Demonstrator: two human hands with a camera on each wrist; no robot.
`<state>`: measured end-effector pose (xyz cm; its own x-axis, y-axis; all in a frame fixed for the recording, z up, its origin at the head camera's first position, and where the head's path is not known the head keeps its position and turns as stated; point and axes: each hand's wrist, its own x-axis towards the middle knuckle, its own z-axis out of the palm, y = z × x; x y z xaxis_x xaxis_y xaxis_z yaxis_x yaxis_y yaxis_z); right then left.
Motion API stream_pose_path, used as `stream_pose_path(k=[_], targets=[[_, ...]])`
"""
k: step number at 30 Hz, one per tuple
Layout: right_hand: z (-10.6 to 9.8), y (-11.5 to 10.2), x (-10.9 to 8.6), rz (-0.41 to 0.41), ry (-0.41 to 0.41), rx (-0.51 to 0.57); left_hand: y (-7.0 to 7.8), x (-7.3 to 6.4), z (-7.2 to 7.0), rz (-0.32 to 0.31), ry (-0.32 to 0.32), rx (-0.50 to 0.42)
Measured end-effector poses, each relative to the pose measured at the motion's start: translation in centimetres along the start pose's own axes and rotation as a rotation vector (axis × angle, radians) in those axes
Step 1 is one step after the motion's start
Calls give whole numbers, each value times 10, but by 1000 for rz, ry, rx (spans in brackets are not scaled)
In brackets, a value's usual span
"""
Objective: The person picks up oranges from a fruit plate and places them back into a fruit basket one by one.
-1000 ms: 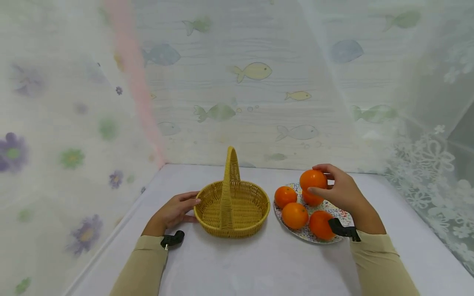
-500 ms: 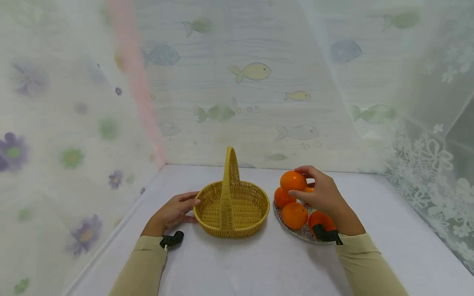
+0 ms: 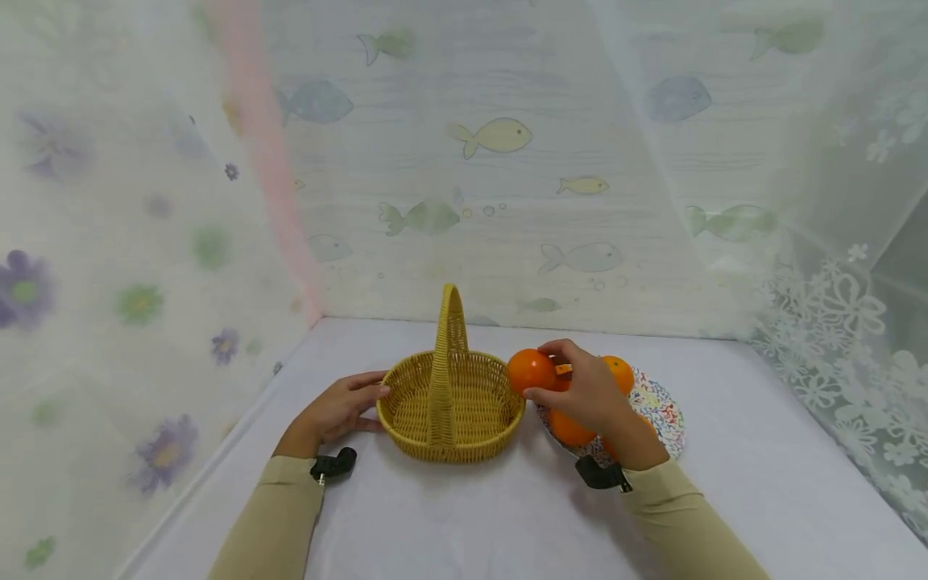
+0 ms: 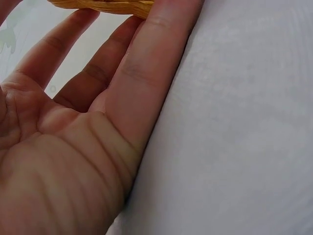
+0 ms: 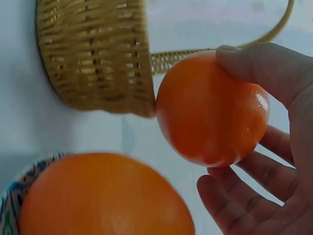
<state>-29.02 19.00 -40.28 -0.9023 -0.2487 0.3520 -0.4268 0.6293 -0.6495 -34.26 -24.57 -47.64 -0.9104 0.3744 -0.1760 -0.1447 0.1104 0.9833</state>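
Observation:
A yellow wicker basket (image 3: 474,403) with a tall arched handle stands mid-table, with nothing inside. My left hand (image 3: 346,411) holds its left end, thumb over the rim and fingers against the outer wall; the left wrist view shows these fingers (image 4: 129,73) reaching up to the wicker. Between the thumb and fingers of my right hand (image 3: 583,391) is a glossy orange (image 3: 531,372), gripped from its right side. That orange is at the basket's right rim, overlapping it in the head view. Behind my right hand lies a patterned plate (image 3: 663,411), partly hidden.
Several oranges lie on the plate, one orange (image 3: 619,374) at its back and another (image 3: 571,428) at its left front. A white cloth (image 3: 464,524) covers the table. Curtains with printed fish (image 3: 500,135) and flowers hang behind and at the sides.
My right hand has carried the orange leftward from over the plate to the basket's right rim, lowering it slightly. My left hand and the basket have stayed in place.

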Motion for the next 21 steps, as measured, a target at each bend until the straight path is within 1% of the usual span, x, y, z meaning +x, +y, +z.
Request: stream_pose_path(k=[3,5,9,14,18,21], targets=[[4,-2,2,-19,7,-3,0,1,0,2,2,9],[6,-4,2,-28,-3,-4,-1,2,1,-2,7,10],[13,-8,2,-70,-18,1,-2,2,1,9,3,24],[18,-16,1,-126,-28,-48,1,3,2,15,5,15],[24,-17,1,-145,-28,-89,2,3,2,3,15,16],[29,-15,1,-149,-30,-82,0,2,1,-14,33,11]])
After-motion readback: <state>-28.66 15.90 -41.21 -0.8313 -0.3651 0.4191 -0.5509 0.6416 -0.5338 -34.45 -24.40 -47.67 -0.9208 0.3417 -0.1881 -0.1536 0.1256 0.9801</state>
